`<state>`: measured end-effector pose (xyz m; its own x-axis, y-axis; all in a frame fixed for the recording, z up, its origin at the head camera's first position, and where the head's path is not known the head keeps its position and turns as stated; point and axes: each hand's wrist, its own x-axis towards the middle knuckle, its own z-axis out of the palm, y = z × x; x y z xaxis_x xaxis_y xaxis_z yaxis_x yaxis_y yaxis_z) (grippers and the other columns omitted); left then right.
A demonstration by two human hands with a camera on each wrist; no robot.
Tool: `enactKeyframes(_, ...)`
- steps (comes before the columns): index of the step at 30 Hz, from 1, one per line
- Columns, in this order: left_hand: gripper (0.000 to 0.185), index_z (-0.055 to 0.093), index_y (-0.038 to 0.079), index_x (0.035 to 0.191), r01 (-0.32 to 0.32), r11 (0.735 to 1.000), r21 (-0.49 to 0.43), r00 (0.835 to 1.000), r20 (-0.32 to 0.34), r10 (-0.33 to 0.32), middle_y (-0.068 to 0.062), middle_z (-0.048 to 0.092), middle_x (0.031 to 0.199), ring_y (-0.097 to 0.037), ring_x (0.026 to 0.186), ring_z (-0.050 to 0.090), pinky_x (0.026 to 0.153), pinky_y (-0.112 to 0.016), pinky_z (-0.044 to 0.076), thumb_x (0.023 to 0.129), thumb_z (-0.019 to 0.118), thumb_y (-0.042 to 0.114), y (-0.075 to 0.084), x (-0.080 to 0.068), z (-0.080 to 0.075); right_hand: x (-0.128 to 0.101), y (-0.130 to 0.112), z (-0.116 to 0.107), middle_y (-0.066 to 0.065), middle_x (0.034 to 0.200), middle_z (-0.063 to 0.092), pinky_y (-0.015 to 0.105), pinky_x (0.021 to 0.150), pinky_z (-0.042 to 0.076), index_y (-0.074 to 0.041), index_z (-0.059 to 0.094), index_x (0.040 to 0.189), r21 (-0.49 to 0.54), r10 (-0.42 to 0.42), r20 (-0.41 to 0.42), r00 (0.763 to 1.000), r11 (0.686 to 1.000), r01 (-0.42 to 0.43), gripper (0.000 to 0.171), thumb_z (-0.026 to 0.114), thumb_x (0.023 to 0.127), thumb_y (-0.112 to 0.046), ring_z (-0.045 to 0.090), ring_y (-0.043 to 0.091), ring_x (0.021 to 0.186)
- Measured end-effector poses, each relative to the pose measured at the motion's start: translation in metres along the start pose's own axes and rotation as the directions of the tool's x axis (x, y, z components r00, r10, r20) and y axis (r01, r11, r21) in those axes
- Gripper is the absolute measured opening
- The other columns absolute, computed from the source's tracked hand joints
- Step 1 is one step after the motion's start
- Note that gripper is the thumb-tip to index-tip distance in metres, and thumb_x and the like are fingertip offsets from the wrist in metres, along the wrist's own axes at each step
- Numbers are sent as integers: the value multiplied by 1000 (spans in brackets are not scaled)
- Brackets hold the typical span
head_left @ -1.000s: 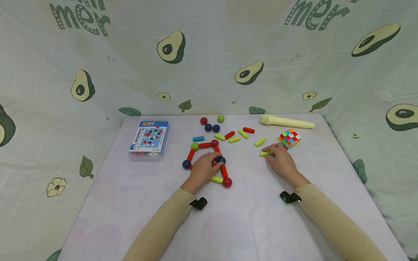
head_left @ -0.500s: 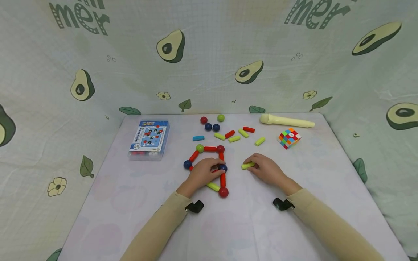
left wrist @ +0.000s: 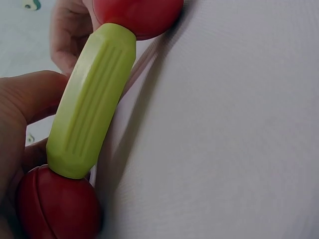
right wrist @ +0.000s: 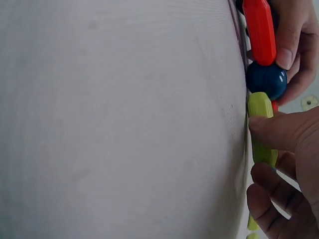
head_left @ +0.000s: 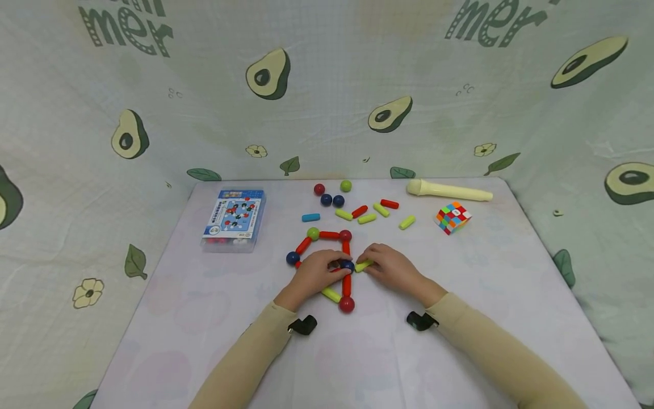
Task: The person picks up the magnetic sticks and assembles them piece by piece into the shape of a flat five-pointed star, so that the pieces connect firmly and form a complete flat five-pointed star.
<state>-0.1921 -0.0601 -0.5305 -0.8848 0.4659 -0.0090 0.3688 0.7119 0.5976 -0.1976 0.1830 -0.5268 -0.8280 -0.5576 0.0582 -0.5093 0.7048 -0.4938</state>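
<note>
A flat frame of red rods and coloured balls (head_left: 327,234) lies mid-table. My left hand (head_left: 319,271) rests on it, its fingers curled round the frame beside a dark blue ball (head_left: 347,264). My right hand (head_left: 390,270) pinches a yellow-green rod (head_left: 364,265) whose end meets that blue ball. In the right wrist view the green rod (right wrist: 261,129) touches the blue ball (right wrist: 266,79) under a red rod (right wrist: 260,30). The left wrist view shows another yellow-green rod (left wrist: 92,99) joining two red balls (left wrist: 55,206).
A blue boxed set (head_left: 234,218) lies at the left. Loose balls (head_left: 332,197) and loose rods (head_left: 368,215) sit behind the frame. A colourful cube (head_left: 452,217) and a cream toy microphone (head_left: 449,191) are at the back right. Avocado-print cloth walls surround the table.
My right hand carried the yellow-green rod leftward from beside the cube to the blue ball. The left hand stayed on the frame, which shifted slightly.
</note>
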Motion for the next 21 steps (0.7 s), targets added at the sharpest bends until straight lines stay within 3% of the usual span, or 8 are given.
enactKeyframes(7,35,72,27,127,-4,1000,-8,1000,-8,4,13,66,101,-9,93,56,85,-27,51,94,74,39,-3,-1,1,1,-4,2,-1,113,66,40,93,53,-18,73,115,21,27,-45,999,999,-27,22,75,93,-16,61,16,102)
enactKeyframes(15,35,72,26,127,-7,1000,-15,1000,-11,7,13,66,101,-9,92,56,84,-27,51,94,74,38,-3,-1,0,2,-3,1,-1,116,66,39,96,52,-18,72,116,21,9,-39,999,1000,-9,22,75,94,-15,60,17,105)
enactKeyframes(21,34,72,27,127,-3,1000,-4,1000,-13,3,13,66,101,-9,92,56,84,-27,51,95,73,39,-3,-1,1,-1,0,-2,-3,117,64,38,89,54,-20,72,118,56,48,-40,998,997,-46,23,73,95,-18,58,14,100)
